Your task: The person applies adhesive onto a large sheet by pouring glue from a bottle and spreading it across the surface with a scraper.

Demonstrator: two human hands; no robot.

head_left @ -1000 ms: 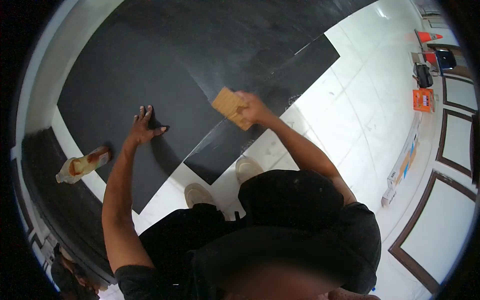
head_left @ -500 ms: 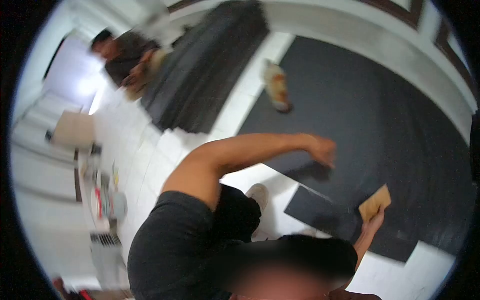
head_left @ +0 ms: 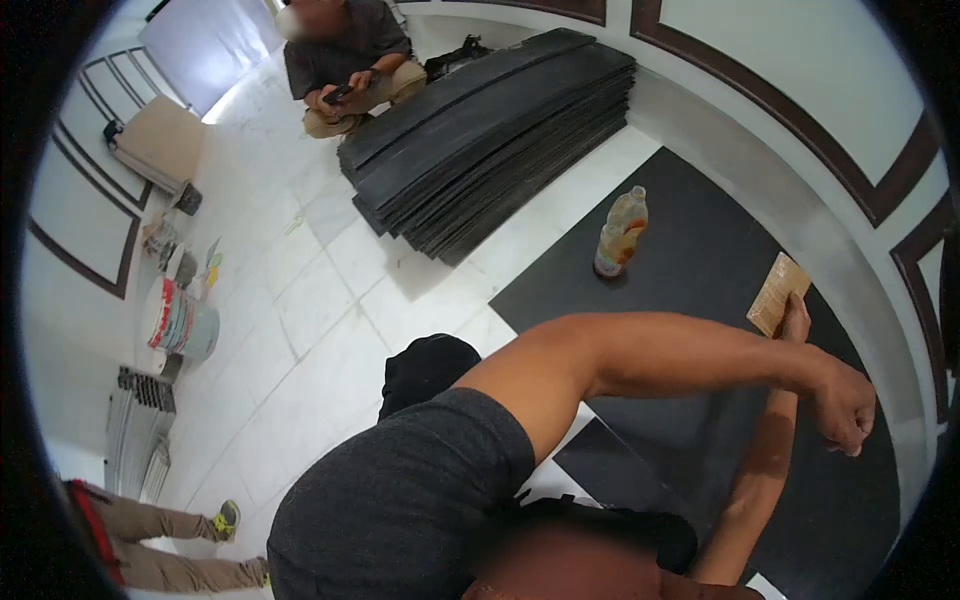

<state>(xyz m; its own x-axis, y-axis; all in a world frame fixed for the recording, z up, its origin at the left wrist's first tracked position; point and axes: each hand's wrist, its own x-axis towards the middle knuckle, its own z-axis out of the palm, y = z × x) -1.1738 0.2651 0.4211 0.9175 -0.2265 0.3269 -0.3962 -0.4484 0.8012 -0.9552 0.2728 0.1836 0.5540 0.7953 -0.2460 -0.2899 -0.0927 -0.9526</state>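
My right hand [head_left: 795, 320] grips a tan rectangular pad [head_left: 780, 293], held over the far right part of a dark sheet near the curved wall base. Faint lines or marks show on the pad. Across my right forearm passes my left arm, and my left hand [head_left: 846, 408] is curled closed above the dark sheet [head_left: 560, 290]; whatever may be inside its fingers is hidden. On the same sheet stands a clear plastic bottle [head_left: 622, 235] with orange-brown residue inside, upright and apart from both hands. A smaller dark piece [head_left: 610, 460] adjoins the sheet's near edge.
A tall stack of dark planks [head_left: 490, 140] lies on white floor tiles [head_left: 330, 320]. Behind it a person [head_left: 350, 70] squats, holding a dark object. At left are a bucket [head_left: 188, 322], a cardboard piece [head_left: 165, 140] and another person's legs [head_left: 160, 540]. A low curved wall [head_left: 760, 190] borders the sheet.
My right hand has carried the tan pad away from the near edge toward the curved wall. My left hand has moved right, over my right forearm. The view has shifted and is sharper.
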